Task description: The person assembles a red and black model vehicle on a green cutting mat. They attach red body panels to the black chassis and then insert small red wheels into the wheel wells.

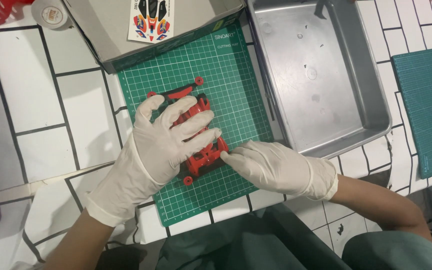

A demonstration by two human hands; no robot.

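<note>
At mat centre, the left hand [163, 142] lies flat over a red toy car [198, 137], fingers [196, 122] spread and pressing down on it, not curled round it. The right hand [271, 167] comes in from the right, fingers [231, 156] straight and together, tips touching the car's near-right edge; nothing gripped. Both hands wear white gloves.

Room: green mat [236, 85] has bare grid above and right of the car, a thin strip below. Mat's top-left corner is under a grey box [106, 30]; its right edge runs just beside a metal tray [326, 80]. Left of the mat the desk is bare.

Car: red plastic frame w/ black parts, lying diagonal, top-left to bottom-right. Small red rollers stick out at the corners, one near top [199, 80], one at bottom [188, 180]. Mostly hidden by the left hand.

Desk [31, 85] is white w/ black grid lines. A sticker sheet [151, 20] lies on the box. Tape roll [51, 15] at top left, red item beside it cut off by the frame. Second teal mat [428, 110] at far right, well apart from the tray's near corner.
</note>
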